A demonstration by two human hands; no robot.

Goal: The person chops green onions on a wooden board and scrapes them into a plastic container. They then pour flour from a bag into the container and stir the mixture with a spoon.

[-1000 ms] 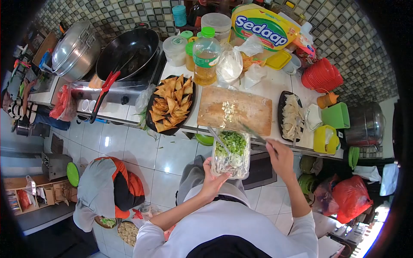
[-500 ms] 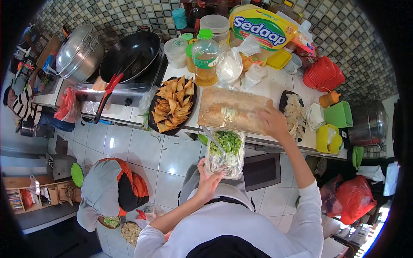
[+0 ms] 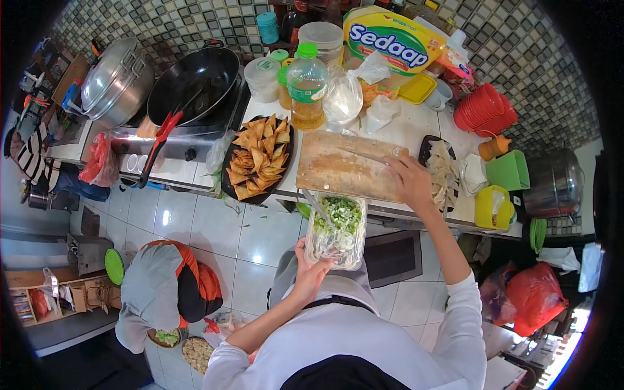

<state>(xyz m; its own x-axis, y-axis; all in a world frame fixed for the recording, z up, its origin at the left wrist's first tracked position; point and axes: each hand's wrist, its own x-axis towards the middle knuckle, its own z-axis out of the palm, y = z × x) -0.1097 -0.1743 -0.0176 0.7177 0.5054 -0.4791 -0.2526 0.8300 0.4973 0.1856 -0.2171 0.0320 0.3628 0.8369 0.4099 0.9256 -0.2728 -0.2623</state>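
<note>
My left hand (image 3: 311, 272) grips the near left corner of a clear plastic container (image 3: 353, 263), held at the counter's front edge. Chopped green leaves (image 3: 339, 211) with white bits on top lie inside it, and a spoon (image 3: 317, 207) leans in over its left wall. My right hand (image 3: 411, 182) is closed around the handle of a knife (image 3: 361, 155). The blade points left across the wooden cutting board (image 3: 325, 170), and the fingers hide the handle. A few pale scraps remain on the board.
A black plate of fried triangles (image 3: 260, 156) stands left of the board, a dark plate of pale wrappers (image 3: 442, 166) right of it. An oil bottle (image 3: 307, 91) is behind. A black wok (image 3: 195, 84) sits on the stove. Another person (image 3: 166, 286) crouches on the floor at left.
The white chopped pieces have left the board and now lie on the greens in the container. The knife blade now shows on the board. My left hand still holds the container.
</note>
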